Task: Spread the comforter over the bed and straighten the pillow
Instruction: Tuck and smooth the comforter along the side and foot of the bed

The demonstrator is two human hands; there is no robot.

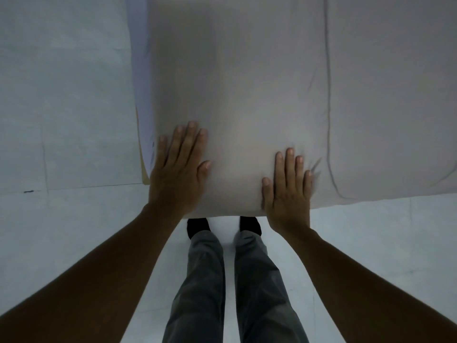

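Observation:
A pale beige pillow (pixel 237 95) lies on the bed, filling the upper middle of the head view, its near edge over the bed's edge. My left hand (pixel 180 169) rests flat on its near left corner, fingers spread. My right hand (pixel 288 186) presses flat on its near right part, fingers apart. Neither hand grips anything. To the right, the same-coloured comforter (pixel 395 95) covers the bed, with a long crease running down it. A strip of lilac sheet (pixel 142 82) shows along the pillow's left side.
Pale grey-blue floor (pixel 61 107) lies to the left of the bed and under me. My legs in grey trousers (pixel 230 280) and dark socks stand against the bed's near edge.

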